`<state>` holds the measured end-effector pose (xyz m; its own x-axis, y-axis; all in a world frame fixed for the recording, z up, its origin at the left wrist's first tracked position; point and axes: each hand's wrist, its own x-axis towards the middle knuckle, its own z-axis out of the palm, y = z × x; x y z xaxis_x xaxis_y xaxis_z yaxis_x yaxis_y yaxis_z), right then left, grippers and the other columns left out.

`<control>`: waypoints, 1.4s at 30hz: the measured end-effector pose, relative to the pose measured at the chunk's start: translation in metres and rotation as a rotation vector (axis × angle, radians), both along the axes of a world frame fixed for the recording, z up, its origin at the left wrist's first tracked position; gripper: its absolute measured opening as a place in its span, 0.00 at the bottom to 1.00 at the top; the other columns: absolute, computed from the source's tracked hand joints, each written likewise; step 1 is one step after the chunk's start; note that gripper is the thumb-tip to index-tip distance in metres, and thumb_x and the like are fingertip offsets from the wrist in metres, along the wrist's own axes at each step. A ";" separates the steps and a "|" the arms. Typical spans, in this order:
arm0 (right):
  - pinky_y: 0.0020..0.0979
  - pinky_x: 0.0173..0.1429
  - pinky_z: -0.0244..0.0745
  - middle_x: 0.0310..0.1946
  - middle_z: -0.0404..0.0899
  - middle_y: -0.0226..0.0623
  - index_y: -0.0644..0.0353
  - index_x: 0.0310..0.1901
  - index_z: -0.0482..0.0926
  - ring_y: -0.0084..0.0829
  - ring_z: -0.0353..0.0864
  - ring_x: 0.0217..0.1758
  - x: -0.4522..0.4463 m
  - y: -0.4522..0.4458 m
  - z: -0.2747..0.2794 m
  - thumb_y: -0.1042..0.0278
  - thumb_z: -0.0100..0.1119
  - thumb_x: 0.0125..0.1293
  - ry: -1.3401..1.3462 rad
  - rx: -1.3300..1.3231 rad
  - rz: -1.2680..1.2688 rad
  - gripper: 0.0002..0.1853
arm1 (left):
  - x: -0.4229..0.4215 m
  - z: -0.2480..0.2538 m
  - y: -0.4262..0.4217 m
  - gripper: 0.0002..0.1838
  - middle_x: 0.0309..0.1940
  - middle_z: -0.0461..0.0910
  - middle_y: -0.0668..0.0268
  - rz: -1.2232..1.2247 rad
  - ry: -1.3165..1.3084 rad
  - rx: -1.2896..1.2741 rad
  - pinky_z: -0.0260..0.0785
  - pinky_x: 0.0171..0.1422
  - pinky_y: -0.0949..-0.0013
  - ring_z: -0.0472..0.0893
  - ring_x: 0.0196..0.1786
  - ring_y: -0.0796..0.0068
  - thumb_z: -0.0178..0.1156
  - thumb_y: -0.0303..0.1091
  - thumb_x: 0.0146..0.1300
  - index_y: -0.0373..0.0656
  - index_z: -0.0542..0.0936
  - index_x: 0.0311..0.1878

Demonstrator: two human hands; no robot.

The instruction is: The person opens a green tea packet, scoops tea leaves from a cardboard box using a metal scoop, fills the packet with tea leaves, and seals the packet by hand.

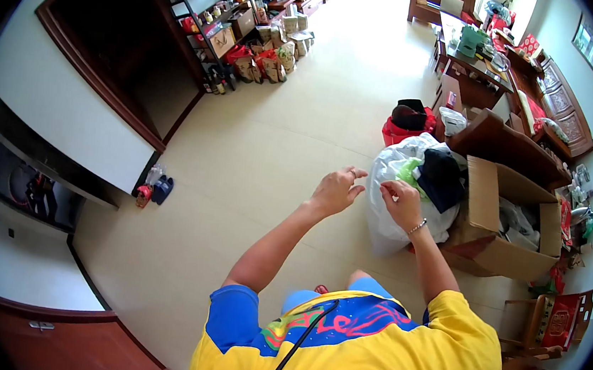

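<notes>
Both my hands are raised in front of me above the floor, close to a white plastic bag. My left hand (339, 190) has its thumb and index finger apart, and nothing shows between them. My right hand (402, 204), with a bracelet (417, 226) at the wrist, has its fingertips drawn together in a pinch; whatever may be in them is too small to see. Behind and beside the right hand, the big white plastic bag (387, 226) stands on the floor. Dark cloth (441, 177) and a light green piece (408, 173) lie on top of it.
An open cardboard box (484, 196) stands right of the bag, with plastic inside. Behind are a red bag (395, 134) and wooden furniture (504, 144). Slippers (162, 190) lie by the left wall. Shelves (215, 31) and several packed bags (269, 61) line the far left.
</notes>
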<state>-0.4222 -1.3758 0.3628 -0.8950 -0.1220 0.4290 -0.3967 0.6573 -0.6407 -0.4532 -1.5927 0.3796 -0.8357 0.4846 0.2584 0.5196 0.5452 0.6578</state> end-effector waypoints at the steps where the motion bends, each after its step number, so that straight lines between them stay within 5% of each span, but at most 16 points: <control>1: 0.34 0.37 0.79 0.29 0.84 0.41 0.62 0.37 0.85 0.35 0.84 0.28 -0.017 -0.009 0.002 0.70 0.64 0.63 0.002 -0.003 -0.003 0.06 | -0.016 0.001 -0.011 0.16 0.46 0.82 0.56 0.041 0.003 0.016 0.76 0.51 0.60 0.85 0.41 0.63 0.65 0.33 0.64 0.40 0.82 0.53; 27: 0.35 0.40 0.79 0.32 0.85 0.40 0.61 0.37 0.85 0.36 0.85 0.31 -0.652 -0.069 -0.042 0.71 0.63 0.63 -0.115 0.026 -0.031 0.05 | -0.675 -0.025 -0.052 0.12 0.46 0.82 0.58 -0.080 -0.054 -0.215 0.75 0.55 0.59 0.85 0.43 0.61 0.64 0.36 0.63 0.41 0.85 0.46; 42: 0.42 0.44 0.78 0.32 0.84 0.45 0.61 0.35 0.85 0.46 0.84 0.36 -0.878 0.114 -0.049 0.66 0.62 0.63 -0.147 0.044 -0.702 0.07 | -1.026 -0.036 0.196 0.12 0.46 0.82 0.58 -0.692 -0.076 -0.209 0.76 0.51 0.62 0.85 0.42 0.66 0.66 0.34 0.63 0.43 0.85 0.48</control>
<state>-1.2998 -1.2619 0.3137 -0.8165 0.4897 0.3057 0.2178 0.7517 -0.6224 -1.4793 -1.3967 0.3432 -0.3319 0.9417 0.0556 0.7477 0.2267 0.6241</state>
